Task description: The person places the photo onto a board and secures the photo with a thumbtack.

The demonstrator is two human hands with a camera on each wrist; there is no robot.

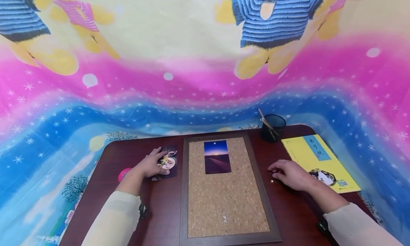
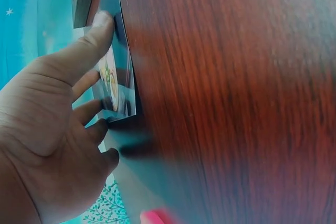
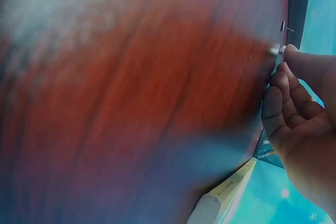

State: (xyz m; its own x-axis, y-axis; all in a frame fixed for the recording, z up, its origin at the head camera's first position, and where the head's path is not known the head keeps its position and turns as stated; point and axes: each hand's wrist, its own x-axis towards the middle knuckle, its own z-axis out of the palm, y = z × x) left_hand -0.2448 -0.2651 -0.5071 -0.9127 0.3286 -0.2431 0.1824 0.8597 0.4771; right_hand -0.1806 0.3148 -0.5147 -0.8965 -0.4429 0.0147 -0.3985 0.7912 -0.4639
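Observation:
On the left of the table, my left hand (image 1: 150,165) rests with spread fingers on a photo of a bowl of food (image 1: 169,163). Seen from the left wrist, the thumb lies over one part of the photo and the other fingers reach along its far side. My right hand (image 1: 289,174) is low over the table, right of the cork board (image 1: 229,194). In the right wrist view its thumb and fingertip pinch a small pushpin (image 3: 282,50). Another pushpin (image 3: 284,27) lies close by on the table. A sunset photo (image 1: 217,157) is pinned to the upper board.
A yellow book (image 1: 307,150) lies at the right, with a black mesh pen cup (image 1: 273,128) behind it. Some small clear or white bits (image 1: 225,218) sit low on the cork. A pink round object (image 1: 124,174) is beside my left wrist. A patterned cloth hangs behind the table.

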